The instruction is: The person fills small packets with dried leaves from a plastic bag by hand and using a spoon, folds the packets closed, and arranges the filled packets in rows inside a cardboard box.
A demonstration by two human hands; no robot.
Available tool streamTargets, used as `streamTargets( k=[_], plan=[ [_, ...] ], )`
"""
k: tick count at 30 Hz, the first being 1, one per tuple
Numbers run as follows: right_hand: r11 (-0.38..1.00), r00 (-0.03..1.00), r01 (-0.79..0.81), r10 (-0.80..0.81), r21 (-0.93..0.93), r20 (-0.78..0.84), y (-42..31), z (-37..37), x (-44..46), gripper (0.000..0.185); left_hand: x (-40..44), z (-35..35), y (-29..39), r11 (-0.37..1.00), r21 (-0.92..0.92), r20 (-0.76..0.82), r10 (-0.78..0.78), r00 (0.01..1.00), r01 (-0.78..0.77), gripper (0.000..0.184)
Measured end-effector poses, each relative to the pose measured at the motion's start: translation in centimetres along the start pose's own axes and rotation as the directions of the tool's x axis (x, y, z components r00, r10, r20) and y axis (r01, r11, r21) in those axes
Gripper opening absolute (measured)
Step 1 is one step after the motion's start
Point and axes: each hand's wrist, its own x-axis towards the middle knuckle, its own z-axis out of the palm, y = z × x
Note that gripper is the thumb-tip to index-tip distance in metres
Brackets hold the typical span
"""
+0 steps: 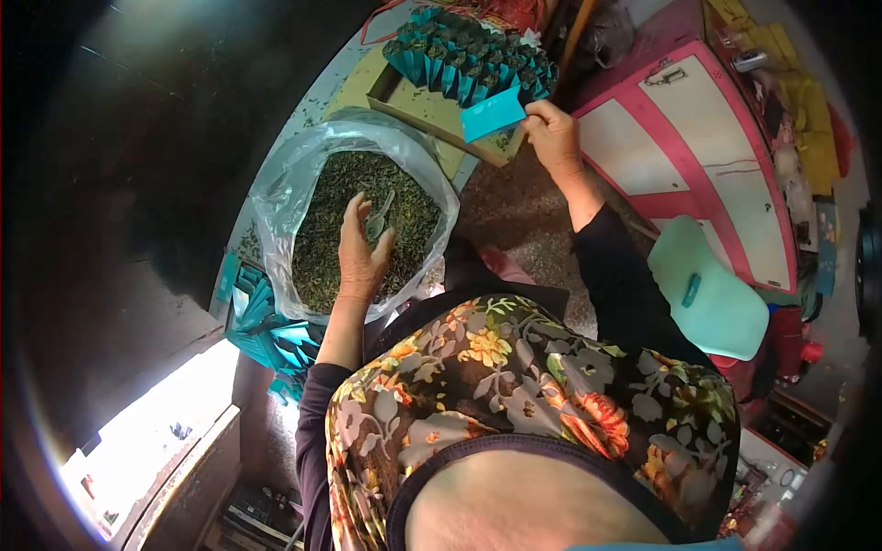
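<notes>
My left hand [361,253] is over a heap of dried, dark green leaf bits [317,225] in a clear plastic bag [276,197]. Its thumb and fingers are apart, with a small clear scoop [378,216] between or just beneath them; no firm grip on it shows. Out to the right, my right hand [554,142] pinches a flat teal paper packet [493,114] by its right end. Just behind that packet, several filled teal packets [459,60] stand upright in rows, their tops open and showing dark leaf bits.
A shallow yellowish box [427,108] lies under the filled packets. More folded teal packets [266,331] are piled left of the bag. At right stand a pink and white cabinet [684,151] and a pale green chair [707,289].
</notes>
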Motion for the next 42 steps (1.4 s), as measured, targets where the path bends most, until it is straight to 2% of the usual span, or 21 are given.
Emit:
streamTargets(
  k=[1,8,10,11,13,18,19,23,26,31,37,42],
  plan=[
    [0.999,1.000,-0.009,0.009,-0.037,-0.004,0.9,-0.2,0.3,0.008,-0.1,0.3,-0.7,0.998,-0.059,-0.009,0.011,1.000,-0.011,0.071],
    [0.996,0.999,-0.030,0.031,-0.082,0.010,5.9,-0.2,1.5,0.008,-1.5,0.1,-1.8,0.993,-0.043,0.002,-0.113,0.994,0.113,0.069],
    [0.993,0.999,0.030,-0.035,-0.118,-0.042,7.4,0.7,1.9,0.008,-1.5,0.1,-1.9,0.990,-0.094,0.005,-0.104,0.995,0.104,0.068],
    [0.993,0.999,0.032,-0.037,-0.115,-0.038,8.1,0.9,2.1,0.008,-1.8,0.0,-1.8,0.991,-0.056,0.000,-0.124,0.992,0.124,0.067],
    [0.956,0.995,0.055,-0.075,-0.290,-0.060,8.3,1.5,2.4,0.007,-2.1,0.2,-2.2,0.992,-0.045,-0.014,-0.122,0.992,0.121,0.066],
    [0.940,0.999,-0.003,-0.012,-0.342,-0.044,10.9,3.7,3.6,0.008,-2.4,0.1,-2.5,0.981,0.051,0.022,-0.187,0.982,0.186,0.065],
    [0.938,0.999,-0.020,0.007,-0.347,-0.036,11.3,4.1,3.9,0.007,-2.5,0.3,-2.8,0.985,-0.010,0.012,-0.170,0.985,0.170,0.064],
    [0.892,0.996,0.025,-0.062,-0.451,-0.068,12.2,5.3,4.9,0.009,-2.4,0.4,-3.0,0.978,-0.039,0.010,-0.206,0.979,0.206,0.062],
    [0.866,0.997,0.020,-0.057,-0.500,-0.059,13.4,6.2,5.4,0.009,-2.3,0.1,-2.7,0.961,-0.031,0.048,-0.274,0.961,0.275,0.061],
    [0.872,0.996,-0.003,-0.039,-0.490,-0.077,13.5,6.6,5.9,0.010,-2.6,0.0,-3.6,0.961,-0.086,0.037,-0.260,0.965,0.262,0.059],
    [0.843,1.000,-0.017,0.003,-0.538,-0.028,13.6,6.2,5.9,0.009,-3.0,-0.1,-3.3,0.970,-0.036,0.010,-0.239,0.971,0.239,0.059],
    [0.855,0.999,-0.038,0.028,-0.518,-0.027,12.9,5.9,5.7,0.022,-3.1,-0.2,-3.1,0.963,-0.025,0.008,-0.269,0.963,0.269,0.059]
  ],
)
